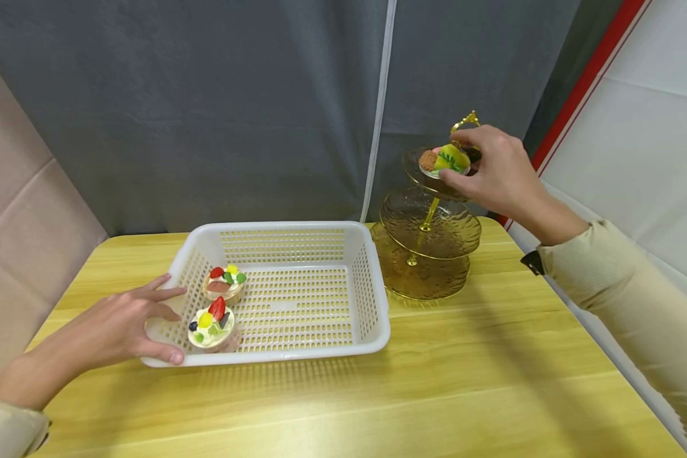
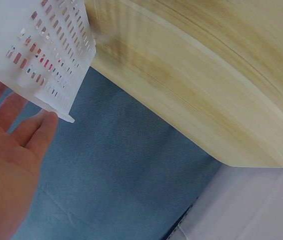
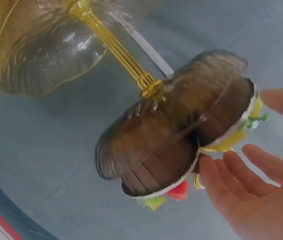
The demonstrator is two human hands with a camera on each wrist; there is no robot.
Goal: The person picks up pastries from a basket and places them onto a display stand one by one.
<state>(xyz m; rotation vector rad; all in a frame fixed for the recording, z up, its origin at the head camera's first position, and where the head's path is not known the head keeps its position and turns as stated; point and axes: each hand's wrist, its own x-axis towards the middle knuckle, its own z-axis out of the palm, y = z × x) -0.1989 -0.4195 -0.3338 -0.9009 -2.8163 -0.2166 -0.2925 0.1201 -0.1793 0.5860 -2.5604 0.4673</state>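
Observation:
My right hand [image 1: 498, 168] is at the top tier of a gold-trimmed stand, its thumb and fingers around the rim of a dessert cup [image 1: 452, 158] with yellow and green topping and a brown biscuit. In the right wrist view, this brown cup [image 3: 226, 112] sits on the top plate. A second brown cup [image 3: 156, 170] with red and green topping stands beside it, mostly hidden by my hand in the head view. My left hand [image 1: 120, 321] rests at the left rim of a white basket [image 1: 280, 356], fingers spread over the edge, thumb near the front corner.
Two fruit-topped dessert cups stand in the basket's left end, one behind [image 1: 223, 285] and one in front [image 1: 212, 327]. Right of the basket is the three-tier stand [image 1: 429, 226] with amber plates. A grey curtain [image 1: 235, 127] hangs behind the wooden table [image 1: 435, 394].

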